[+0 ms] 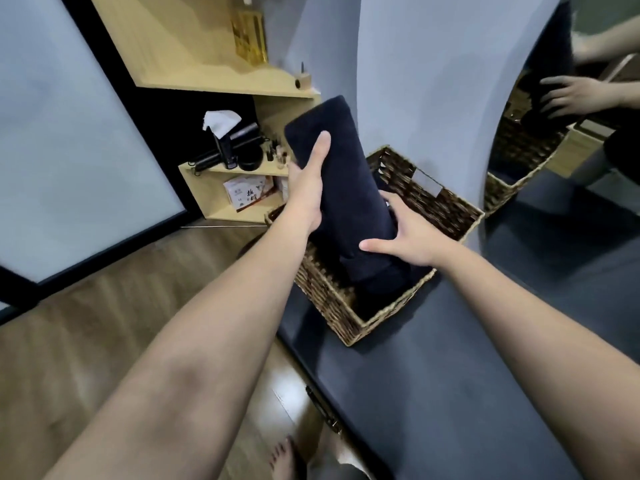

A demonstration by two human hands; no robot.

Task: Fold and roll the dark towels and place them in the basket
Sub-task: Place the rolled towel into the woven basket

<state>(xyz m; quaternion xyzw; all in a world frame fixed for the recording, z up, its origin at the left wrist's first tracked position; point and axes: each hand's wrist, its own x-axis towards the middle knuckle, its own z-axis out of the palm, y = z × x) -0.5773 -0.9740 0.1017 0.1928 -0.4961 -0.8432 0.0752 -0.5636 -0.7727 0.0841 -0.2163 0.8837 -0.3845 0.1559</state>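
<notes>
Left grip [308, 188] and right grip [408, 237], rolled towel [343, 174]

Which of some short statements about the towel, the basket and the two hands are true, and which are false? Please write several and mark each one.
1. Both hands hold the rolled dark towel. True: the left hand grips its upper part and the right hand its lower part.
2. The towel lies flat on the floor. False: it stands tilted, with its lower end inside the wicker basket.
3. The basket sits on a dark surface. True.
4. The towel is white. False: it is very dark, nearly black.
5. A wooden shelf stands left of the basket. True.
6. The right hand is resting on the basket rim. False: it holds the towel.
</notes>
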